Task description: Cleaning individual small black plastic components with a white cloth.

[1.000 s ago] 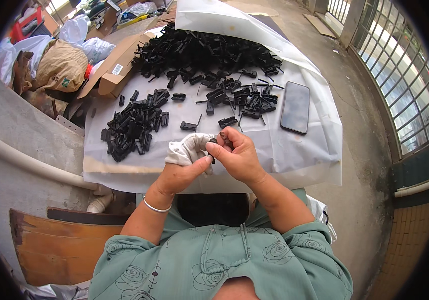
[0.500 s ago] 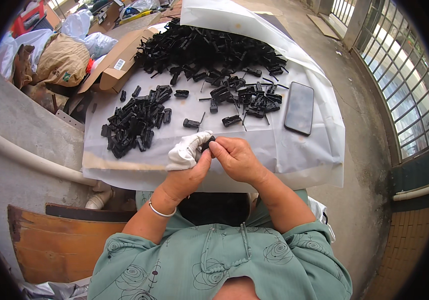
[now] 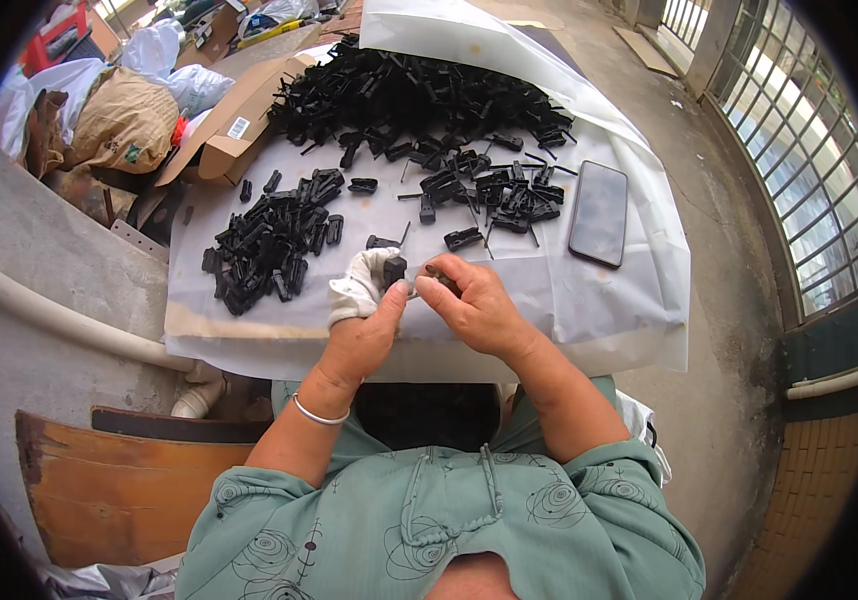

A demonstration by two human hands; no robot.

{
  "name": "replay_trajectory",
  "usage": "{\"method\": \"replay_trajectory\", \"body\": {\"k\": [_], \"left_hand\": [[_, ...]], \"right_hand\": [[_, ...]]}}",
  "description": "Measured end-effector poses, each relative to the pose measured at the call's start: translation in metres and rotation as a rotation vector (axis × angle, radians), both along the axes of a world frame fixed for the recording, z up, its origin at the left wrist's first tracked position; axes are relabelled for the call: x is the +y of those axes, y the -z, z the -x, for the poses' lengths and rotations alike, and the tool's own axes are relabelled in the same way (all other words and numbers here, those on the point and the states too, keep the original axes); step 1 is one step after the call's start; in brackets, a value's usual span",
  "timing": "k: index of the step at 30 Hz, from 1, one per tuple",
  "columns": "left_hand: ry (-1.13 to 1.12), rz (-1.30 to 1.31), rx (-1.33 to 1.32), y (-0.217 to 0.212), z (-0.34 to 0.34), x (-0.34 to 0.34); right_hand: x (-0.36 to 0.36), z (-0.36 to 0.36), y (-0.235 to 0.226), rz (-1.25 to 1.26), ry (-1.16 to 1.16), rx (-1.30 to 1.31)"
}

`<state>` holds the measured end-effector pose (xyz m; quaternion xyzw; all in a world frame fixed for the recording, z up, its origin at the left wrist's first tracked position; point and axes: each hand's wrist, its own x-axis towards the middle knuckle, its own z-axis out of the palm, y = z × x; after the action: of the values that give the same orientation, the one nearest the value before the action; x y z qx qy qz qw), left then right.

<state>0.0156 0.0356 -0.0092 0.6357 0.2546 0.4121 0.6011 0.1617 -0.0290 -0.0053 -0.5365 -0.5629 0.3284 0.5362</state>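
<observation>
Above white sheeting (image 3: 589,310), the left hand (image 3: 374,325) grips a black part (image 3: 395,269); the right hand (image 3: 473,306) has an indiscernible grip.

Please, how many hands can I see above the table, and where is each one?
2: the left hand, partly in a white glove, holds a black part; the right hand is close beside it, on its right. No other shows.

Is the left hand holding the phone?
No, the left hand holds a small black part, while the phone lies on the white sheet.

Black part (image 3: 395,269) partly covered, shirt (image 3: 349,515) cut off
</observation>
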Motion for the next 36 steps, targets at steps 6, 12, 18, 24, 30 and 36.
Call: {"method": "replay_trajectory", "body": {"k": [6,12,18,24,30,36], "left_hand": [[0.093,0.234,0.044,-0.017,0.011,0.003],[0.183,0.237,0.234,-0.023,0.022,0.005],[0.342,0.241,0.196,-0.035,0.015,-0.007],[0.314,0.266,0.143,-0.019,0.017,-0.001],[0.207,0.187,0.181,-0.016,0.01,-0.003],[0.139,-0.289,0.296,-0.01,0.009,-0.006]], "right_hand": [[0.0,-0.008,0.013,-0.148,-0.065,-0.247],[0.001,-0.002,0.008,-0.33,-0.032,-0.132],[-0.002,0.007,0.005,0.024,-0.14,0.285],[-0.001,0.005,0.005,0.041,-0.102,0.211],[0.0,0.0,0.007,-0.132,-0.144,-0.143],[-0.001,0.008,0.004,-0.051,-0.114,-0.126]]}}
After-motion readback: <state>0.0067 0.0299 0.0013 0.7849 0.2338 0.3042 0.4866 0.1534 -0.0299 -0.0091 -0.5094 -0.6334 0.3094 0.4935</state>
